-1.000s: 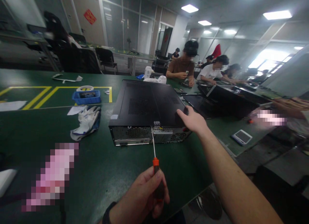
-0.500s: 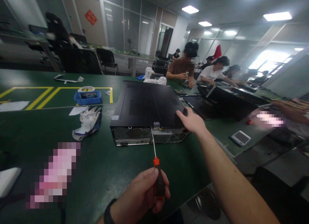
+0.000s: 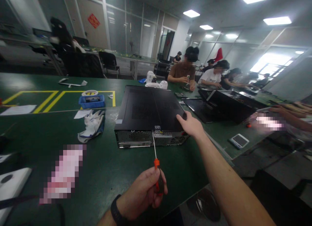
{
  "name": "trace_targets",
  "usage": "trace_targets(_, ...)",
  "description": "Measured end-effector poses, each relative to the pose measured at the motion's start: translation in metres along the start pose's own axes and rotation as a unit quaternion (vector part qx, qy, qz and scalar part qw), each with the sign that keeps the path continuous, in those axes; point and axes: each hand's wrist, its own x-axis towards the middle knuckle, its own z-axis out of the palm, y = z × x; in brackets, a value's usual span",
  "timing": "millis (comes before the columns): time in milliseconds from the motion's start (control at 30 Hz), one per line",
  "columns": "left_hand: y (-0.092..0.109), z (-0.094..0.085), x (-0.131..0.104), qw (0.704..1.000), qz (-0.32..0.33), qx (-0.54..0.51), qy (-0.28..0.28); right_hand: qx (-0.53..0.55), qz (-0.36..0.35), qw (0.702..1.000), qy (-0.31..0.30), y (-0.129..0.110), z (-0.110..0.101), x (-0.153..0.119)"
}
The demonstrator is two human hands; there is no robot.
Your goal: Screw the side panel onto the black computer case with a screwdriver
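A black desktop computer case [image 3: 148,106] lies flat on the green table, its rear panel with vents and ports facing me. My left hand [image 3: 146,190], with a dark band at the wrist, is closed around the handle of a screwdriver [image 3: 156,162] with an orange collar. The screwdriver's shaft reaches up to the middle of the rear panel, just under the top cover's edge; its tip is too small to make out. My right hand [image 3: 191,123] grips the case at its right edge, thumb on the top cover and the other fingers partly hidden over the side.
Left of the case are a work glove [image 3: 91,125], a blue bin [image 3: 91,101] with parts and a tape roll [image 3: 89,93]. A white device [image 3: 156,81] stands behind it. To the right are another open case [image 3: 226,102] and a small scale-like device [image 3: 239,141]. Co-workers sit beyond.
The screwdriver handle has turned in my left hand, showing more of its red side. My right hand keeps its place on the case. The whole view has shifted slightly.
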Motion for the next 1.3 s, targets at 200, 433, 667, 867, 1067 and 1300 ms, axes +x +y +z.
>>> trace_targets(200,-0.0015,-0.0027,0.0020,1.000,0.010,0.008,0.006,0.004,-0.002,1.000,0.002,0.0001,-0.0002,0.0006)
trace_targets(433,-0.0011,-0.0031,0.0032,1.000,0.021,0.007,0.001,0.008,0.000,1.000,-0.001,-0.0007,0.0006,0.0005)
trace_targets(667,-0.0029,-0.0031,0.0062,1.000,0.026,0.010,0.004,0.016,-0.002,1.000,0.007,0.0002,0.0015,0.0022)
trace_targets(867,-0.0024,-0.0024,0.0037,0.999,0.044,0.008,-0.004,0.020,-0.002,1.000,0.007,-0.0007,0.0004,0.0005)
trace_targets(1067,0.0013,-0.0013,0.0001,0.998,0.062,0.001,-0.017,0.015,-0.002,1.000,0.015,0.0009,0.0029,0.0019)
trace_targets(1300,0.0027,-0.0061,0.0008,0.997,0.065,-0.004,-0.029,0.020,-0.002,1.000,0.016,0.0006,0.0012,0.0000)
